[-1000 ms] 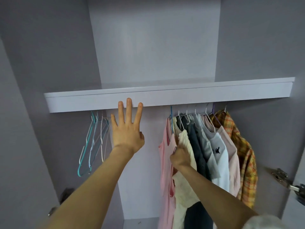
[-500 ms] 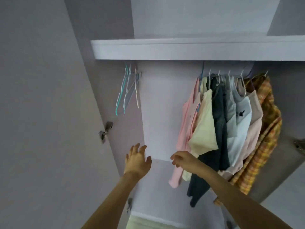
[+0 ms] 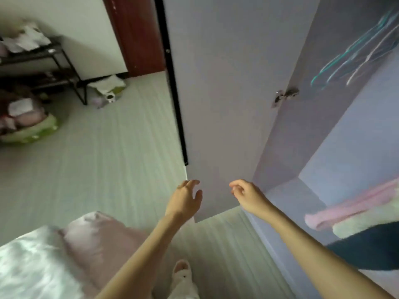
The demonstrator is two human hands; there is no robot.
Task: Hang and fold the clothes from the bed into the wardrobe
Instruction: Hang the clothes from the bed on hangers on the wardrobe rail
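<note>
The view is tilted and blurred. My left hand (image 3: 186,198) hangs in front of the open wardrobe door (image 3: 226,93), fingers relaxed, holding nothing. My right hand (image 3: 248,195) is beside it, fingers loosely curled and empty. Inside the wardrobe (image 3: 345,147) at the right, the lower ends of hung clothes show: a pink garment (image 3: 349,206), a cream one (image 3: 367,223) and a dark one (image 3: 371,244). Empty hangers (image 3: 354,59) streak at the upper right. The bed corner (image 3: 32,266) with pink bedding (image 3: 97,240) lies at the lower left.
A pale plank floor (image 3: 97,158) spreads left of the door. A black metal rack (image 3: 49,63) with clutter stands at the far left wall, with a green-rimmed basket (image 3: 28,130) of items below it. A door hinge (image 3: 285,96) sticks out. My slippered foot (image 3: 183,270) is at the bottom.
Both hands dropped from the hanging rail and clothes to waist height, empty. The view swung down and left, away from the wardrobe interior toward the floor and bed.
</note>
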